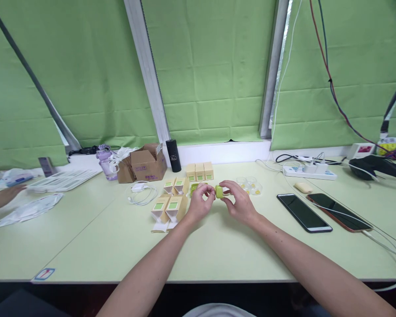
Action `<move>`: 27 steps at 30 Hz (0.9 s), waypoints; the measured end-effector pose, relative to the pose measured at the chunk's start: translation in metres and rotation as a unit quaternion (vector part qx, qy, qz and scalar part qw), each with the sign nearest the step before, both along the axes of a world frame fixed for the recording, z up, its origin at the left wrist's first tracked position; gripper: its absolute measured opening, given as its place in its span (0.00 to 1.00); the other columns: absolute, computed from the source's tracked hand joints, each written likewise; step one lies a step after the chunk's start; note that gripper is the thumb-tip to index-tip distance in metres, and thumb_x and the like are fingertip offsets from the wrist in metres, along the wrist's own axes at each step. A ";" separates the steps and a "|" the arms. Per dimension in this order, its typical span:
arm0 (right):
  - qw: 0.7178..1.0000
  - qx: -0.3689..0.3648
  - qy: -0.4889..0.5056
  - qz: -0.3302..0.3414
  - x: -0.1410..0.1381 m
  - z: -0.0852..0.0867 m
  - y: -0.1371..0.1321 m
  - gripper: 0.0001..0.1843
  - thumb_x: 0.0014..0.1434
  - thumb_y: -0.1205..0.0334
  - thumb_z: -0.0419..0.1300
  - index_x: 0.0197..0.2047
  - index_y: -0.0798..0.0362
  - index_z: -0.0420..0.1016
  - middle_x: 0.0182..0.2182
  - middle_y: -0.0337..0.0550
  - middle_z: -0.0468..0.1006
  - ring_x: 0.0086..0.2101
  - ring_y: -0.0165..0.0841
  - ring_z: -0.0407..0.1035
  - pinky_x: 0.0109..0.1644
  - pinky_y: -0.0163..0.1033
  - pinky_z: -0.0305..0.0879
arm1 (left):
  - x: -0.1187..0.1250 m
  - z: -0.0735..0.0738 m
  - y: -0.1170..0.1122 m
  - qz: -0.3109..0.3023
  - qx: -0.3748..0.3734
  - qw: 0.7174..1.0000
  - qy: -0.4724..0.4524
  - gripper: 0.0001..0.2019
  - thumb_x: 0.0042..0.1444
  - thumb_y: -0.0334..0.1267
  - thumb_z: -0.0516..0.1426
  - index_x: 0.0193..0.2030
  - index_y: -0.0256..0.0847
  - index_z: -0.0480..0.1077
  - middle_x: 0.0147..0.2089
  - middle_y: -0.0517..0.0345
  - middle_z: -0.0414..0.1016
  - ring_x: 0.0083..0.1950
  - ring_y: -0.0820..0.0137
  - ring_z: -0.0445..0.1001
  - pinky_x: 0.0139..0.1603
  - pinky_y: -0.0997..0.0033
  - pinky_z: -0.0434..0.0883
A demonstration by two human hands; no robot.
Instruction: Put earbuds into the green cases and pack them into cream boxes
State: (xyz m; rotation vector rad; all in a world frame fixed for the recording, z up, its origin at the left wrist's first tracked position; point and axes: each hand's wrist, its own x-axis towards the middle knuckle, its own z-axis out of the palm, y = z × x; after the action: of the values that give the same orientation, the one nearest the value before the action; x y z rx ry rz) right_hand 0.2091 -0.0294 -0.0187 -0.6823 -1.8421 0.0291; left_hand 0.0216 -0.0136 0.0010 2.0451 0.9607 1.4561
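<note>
on the table [234, 255], four open cartons [174, 206] are stood in two rows. just right of them, a small green case [219, 192] is pinched by the thumb and fingers of the right hand [240, 203]; the left hand [200, 203] is curled at its left edge, its grip impossible to tell. beyond, a clear tray [251, 181] is seen, then three closed cartons [199, 171] are lined up.
</note>
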 end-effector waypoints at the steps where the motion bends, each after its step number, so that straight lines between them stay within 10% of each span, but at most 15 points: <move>1: 1.000 0.000 0.000 -0.001 0.000 0.000 0.000 0.26 0.65 0.72 0.57 0.64 0.44 0.67 0.57 0.51 0.76 0.55 0.45 0.73 0.49 0.53 0.84 | 0.000 0.000 0.000 0.001 0.000 1.000 0.002 0.10 0.65 0.40 0.57 0.32 0.41 0.70 0.33 0.57 0.72 0.38 0.68 0.71 0.43 0.67 0.70; 27: 1.000 -0.001 -0.004 -0.005 0.000 0.002 -0.001 0.26 0.65 0.71 0.57 0.64 0.44 0.67 0.56 0.51 0.76 0.55 0.45 0.73 0.45 0.53 0.85 | -0.001 0.000 0.000 0.012 0.005 1.000 0.008 0.11 0.65 0.40 0.57 0.31 0.41 0.70 0.32 0.57 0.72 0.38 0.67 0.72 0.43 0.66 0.71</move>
State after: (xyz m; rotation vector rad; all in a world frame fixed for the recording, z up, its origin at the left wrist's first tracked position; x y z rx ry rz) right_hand 0.2088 -0.0300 -0.0167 -0.6937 -1.8465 0.0221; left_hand 0.0210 -0.0131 0.0015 2.0613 0.9902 1.4626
